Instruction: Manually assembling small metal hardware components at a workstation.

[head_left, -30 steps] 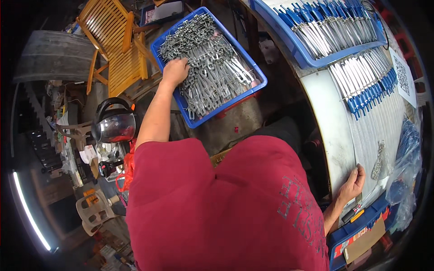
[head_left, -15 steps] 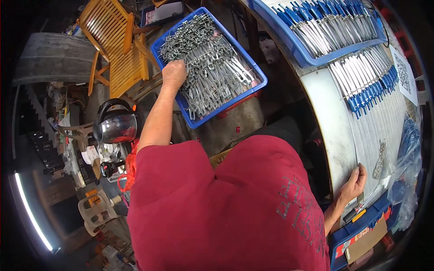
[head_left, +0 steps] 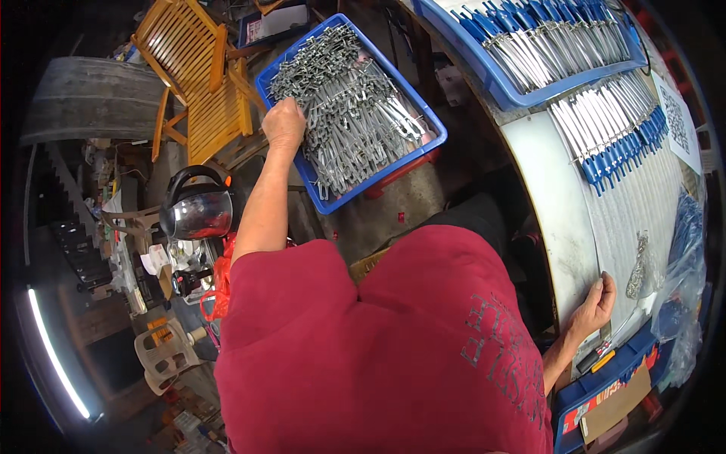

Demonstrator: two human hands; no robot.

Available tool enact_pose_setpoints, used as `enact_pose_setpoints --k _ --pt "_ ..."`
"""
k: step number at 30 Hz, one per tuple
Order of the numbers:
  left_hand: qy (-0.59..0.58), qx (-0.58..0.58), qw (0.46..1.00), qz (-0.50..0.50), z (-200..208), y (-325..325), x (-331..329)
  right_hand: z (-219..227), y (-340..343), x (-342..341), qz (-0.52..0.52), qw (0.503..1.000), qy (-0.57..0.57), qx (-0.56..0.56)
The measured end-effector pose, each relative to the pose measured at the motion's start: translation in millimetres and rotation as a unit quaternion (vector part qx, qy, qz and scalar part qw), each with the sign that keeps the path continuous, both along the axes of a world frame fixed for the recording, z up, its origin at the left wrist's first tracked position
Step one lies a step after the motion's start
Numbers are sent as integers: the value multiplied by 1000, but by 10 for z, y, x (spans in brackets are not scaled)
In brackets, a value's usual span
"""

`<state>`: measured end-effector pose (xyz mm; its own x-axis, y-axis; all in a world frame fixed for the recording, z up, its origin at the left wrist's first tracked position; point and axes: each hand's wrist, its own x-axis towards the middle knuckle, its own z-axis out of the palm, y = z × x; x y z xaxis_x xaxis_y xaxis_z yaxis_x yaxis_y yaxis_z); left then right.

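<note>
My left hand [head_left: 285, 125] is closed at the left rim of a blue plastic tray [head_left: 376, 184]; what its fingers hold, if anything, is hidden. Heaped in that tray are many slim metal parts [head_left: 355, 113], some ending in small crosspieces. On the right, my right hand [head_left: 594, 306] rests at the near edge of the worktable [head_left: 556, 219]. Its thumb and fingers are curled together, and I cannot make out anything between them. Beside it lies a clear bag of small metal pieces [head_left: 640, 266].
Rows of metal rods with blue ends [head_left: 605, 136] lie on the table, below a blue tray [head_left: 522, 101] of similar ones. A blue bin [head_left: 566, 439] is beside my right forearm. To the left are a wooden folding chair [head_left: 208, 106] and a glass kettle [head_left: 198, 216].
My left hand has drawn back slightly to the left at the tray's rim, still closed. The right hand stays in place on the table's edge.
</note>
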<state>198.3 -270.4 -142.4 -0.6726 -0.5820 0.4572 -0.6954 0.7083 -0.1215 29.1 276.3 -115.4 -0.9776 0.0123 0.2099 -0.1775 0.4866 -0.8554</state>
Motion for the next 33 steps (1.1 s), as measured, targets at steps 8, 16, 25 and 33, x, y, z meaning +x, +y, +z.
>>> enact_pose_setpoints --k 8,16,25,33 --pt "25 -4 1000 8 596 9 -124 5 -24 4 -6 1000 -9 -23" --pt "146 412 893 -110 1590 325 -320 61 -31 -9 14 1000 -8 3" --pt "33 666 689 -284 1870 1428 -946 605 -426 46 163 986 -4 26" --pt "-119 746 539 -372 1612 2312 -1672 764 -875 29 404 915 3 -26"
